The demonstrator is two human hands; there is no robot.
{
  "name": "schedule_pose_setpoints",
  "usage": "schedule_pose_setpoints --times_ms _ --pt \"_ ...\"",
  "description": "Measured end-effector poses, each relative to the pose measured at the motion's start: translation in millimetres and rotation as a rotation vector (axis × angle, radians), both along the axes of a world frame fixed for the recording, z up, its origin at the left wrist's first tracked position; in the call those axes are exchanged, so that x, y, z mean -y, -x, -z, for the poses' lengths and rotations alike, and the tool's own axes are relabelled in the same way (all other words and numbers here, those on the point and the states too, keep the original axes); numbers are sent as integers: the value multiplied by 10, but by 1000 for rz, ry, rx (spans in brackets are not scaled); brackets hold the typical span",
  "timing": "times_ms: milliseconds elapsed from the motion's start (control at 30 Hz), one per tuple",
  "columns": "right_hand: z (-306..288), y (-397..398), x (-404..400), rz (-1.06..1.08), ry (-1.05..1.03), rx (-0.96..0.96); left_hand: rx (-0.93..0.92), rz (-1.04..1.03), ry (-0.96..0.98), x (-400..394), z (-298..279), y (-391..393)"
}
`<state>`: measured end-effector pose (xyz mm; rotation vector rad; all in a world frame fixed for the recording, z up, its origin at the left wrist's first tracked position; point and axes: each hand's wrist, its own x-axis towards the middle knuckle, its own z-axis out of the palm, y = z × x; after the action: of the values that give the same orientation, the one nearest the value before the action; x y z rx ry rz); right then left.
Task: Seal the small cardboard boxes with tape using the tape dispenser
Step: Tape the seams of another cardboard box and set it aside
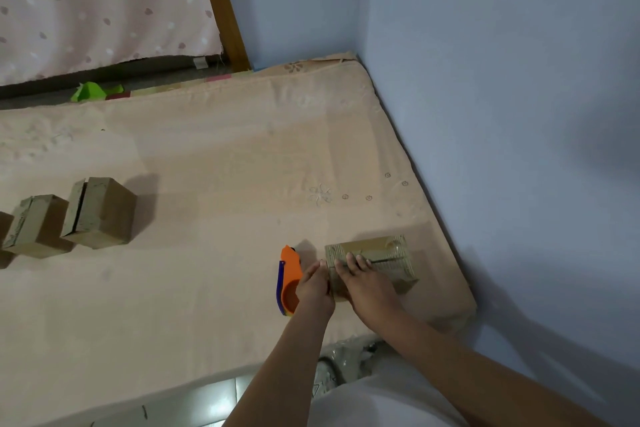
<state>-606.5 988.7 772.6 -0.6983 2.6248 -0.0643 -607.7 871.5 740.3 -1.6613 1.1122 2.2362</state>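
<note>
A small cardboard box (pixel 382 258) sits on the mattress near its right edge, with a dark slit along its top. My right hand (pixel 363 279) lies flat on the box's top, fingers straight. My left hand (pixel 315 282) presses against the box's left side with straight fingers. An orange and blue tape dispenser (pixel 289 279) stands on the mattress just left of my left hand, partly hidden by it. Two more cardboard boxes (pixel 100 213) (pixel 34 225) stand at the far left, and a sliver of a third shows at the frame edge.
A beige mattress (pixel 225 166) on the floor fills the middle, pushed into a blue wall corner on the right. A pink dotted curtain (pixel 104 3) and a wooden frame post (pixel 221 7) stand behind. A green scrap (pixel 93 91) lies at the back edge.
</note>
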Motion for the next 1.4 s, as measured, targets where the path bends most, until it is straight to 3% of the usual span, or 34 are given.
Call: schedule_pose_setpoints --times_ms 67,167,233,367,467,567,667,733,867,1067,1200,1400 --pt "-7 0 0 -2 -7 11 10 51 114 -2 -64 -3" --pt "-17 -27 -13 -5 -3 17 66 283 546 -6 -121 24" --pt "-39 -21 -34 18 36 28 109 425 708 -18 -173 31" --pt "-94 10 -118 120 188 112 103 578 849 -8 -244 -12" --pt "-101 43 -204 368 474 256 129 692 919 -22 -278 -40" --pt "-148 81 -291 589 683 18 154 850 994 -66 -338 -63" --pt "-133 115 -449 818 681 -226 160 869 1000 -98 -397 -92" --pt "-76 154 -561 879 596 -159 150 874 982 -96 -437 -60" --pt "-17 185 -571 868 431 173 112 949 901 -123 -417 0" --pt "-6 246 -464 973 341 36 93 938 948 -247 -402 -66" --pt "2 265 -521 987 421 5 102 938 910 -136 -376 -29" --pt "39 266 -835 991 618 134 43 957 819 92 -276 -21"
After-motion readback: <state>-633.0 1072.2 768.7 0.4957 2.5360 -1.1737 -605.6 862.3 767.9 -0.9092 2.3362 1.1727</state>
